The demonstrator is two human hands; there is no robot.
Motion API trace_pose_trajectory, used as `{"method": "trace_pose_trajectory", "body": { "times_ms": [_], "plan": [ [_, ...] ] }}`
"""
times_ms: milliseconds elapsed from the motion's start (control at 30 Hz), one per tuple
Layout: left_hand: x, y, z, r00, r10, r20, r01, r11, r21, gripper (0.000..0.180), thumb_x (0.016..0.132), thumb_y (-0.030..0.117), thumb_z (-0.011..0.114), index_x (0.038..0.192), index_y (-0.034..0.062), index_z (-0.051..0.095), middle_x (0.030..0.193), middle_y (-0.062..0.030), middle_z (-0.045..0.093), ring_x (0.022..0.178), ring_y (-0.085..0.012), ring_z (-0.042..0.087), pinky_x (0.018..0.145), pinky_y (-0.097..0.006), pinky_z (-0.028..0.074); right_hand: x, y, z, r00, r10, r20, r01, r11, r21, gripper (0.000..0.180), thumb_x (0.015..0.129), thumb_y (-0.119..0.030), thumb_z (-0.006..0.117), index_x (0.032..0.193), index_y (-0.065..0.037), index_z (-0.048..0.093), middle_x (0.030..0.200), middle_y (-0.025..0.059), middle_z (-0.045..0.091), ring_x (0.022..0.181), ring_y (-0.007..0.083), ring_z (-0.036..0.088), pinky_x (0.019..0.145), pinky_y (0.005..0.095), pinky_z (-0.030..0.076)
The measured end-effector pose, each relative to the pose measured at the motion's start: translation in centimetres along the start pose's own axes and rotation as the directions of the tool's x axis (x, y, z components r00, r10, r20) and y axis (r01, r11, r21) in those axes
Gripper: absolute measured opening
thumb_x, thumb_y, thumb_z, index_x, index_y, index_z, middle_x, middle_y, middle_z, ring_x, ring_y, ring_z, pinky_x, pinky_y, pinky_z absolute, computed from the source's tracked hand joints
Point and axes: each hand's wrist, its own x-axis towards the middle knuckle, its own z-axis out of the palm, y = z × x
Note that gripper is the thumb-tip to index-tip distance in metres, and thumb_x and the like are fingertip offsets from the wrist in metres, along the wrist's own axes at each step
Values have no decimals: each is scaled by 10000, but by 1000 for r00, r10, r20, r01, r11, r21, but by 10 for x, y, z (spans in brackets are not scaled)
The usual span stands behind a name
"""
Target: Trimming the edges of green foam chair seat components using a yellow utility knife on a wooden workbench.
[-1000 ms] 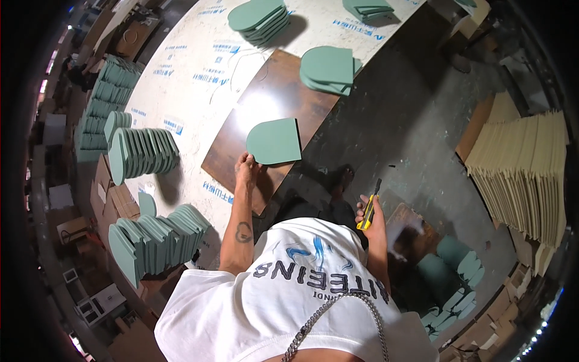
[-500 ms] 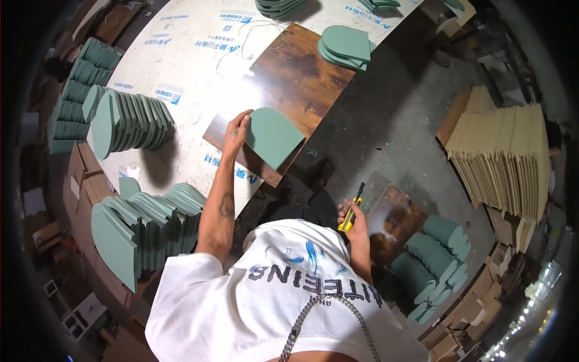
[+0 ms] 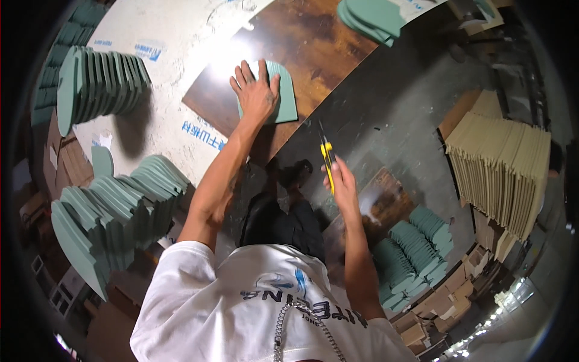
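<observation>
My left hand (image 3: 256,96) lies with spread fingers on a green, round-topped panel (image 3: 286,101), pressing it flat on a brown wood-patterned board (image 3: 316,51). The palm and fingers cover the panel's left part. Its straight end points toward me, close to the board's right edge. In my right hand (image 3: 345,186) is a yellow and black utility knife (image 3: 328,161), held with its thin blade out and pointing away from me. The blade hangs over the floor just right of the board, apart from the panel.
Stacked green panels (image 3: 371,21) sit at the board's far end. More rows (image 3: 102,84) stand on the white table (image 3: 160,90) and lower left (image 3: 114,211). Tan sheets (image 3: 497,160) are piled at the right; green stacks (image 3: 416,247) lie lower right by cardboard (image 3: 470,283).
My left hand has gone from holding the panel's left edge to lying flat on it, and the panel has turned. My right hand has raised the knife toward the board's edge.
</observation>
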Motion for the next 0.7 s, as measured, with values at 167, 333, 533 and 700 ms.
{"method": "trace_pose_trajectory", "body": {
  "times_ms": [167, 333, 533, 700],
  "plan": [
    [-10, -4, 0, 993, -70, -94, 76, 995, 62, 563, 1045, 347, 457, 1493, 6, 467, 1470, -405, 401, 1354, -527, 379, 1093, -610, 289, 41, -6, 15, 845, -521, 117, 501, 698, -512, 430, 1009, -202, 633, 1406, -42, 593, 1066, 152, 643, 912, 287, 647, 790, 393, 524],
    [-13, -14, 13, 968, -23, -251, 41, 997, 66, 520, 1025, 239, 463, 1426, -92, 462, 1412, -415, 440, 1246, -560, 455, 1067, -633, 341, 68, 22, 20, 700, -686, 199, 629, 461, -626, 447, 920, -199, 723, 1346, -80, 657, 1114, 126, 632, 968, 335, 637, 823, 440, 541],
    [-13, -12, 18, 971, -37, -238, 85, 978, 191, 508, 944, 131, 526, 1382, -123, 488, 1299, -382, 537, 1152, -520, 532, 1020, -590, 405, 73, 34, 13, 587, -791, 173, 631, 312, -710, 428, 867, -191, 793, 1281, -119, 715, 1091, 90, 654, 897, 289, 639, 739, 411, 562],
    [-14, -15, 15, 974, -63, -216, 96, 984, 148, 466, 947, 154, 509, 1321, -125, 512, 1268, -407, 546, 1164, -554, 520, 1052, -608, 381, 67, 38, 12, 577, -806, 131, 596, 306, -743, 399, 850, -206, 822, 1236, -134, 748, 1062, 78, 667, 854, 266, 643, 703, 395, 559]
  ]
}}
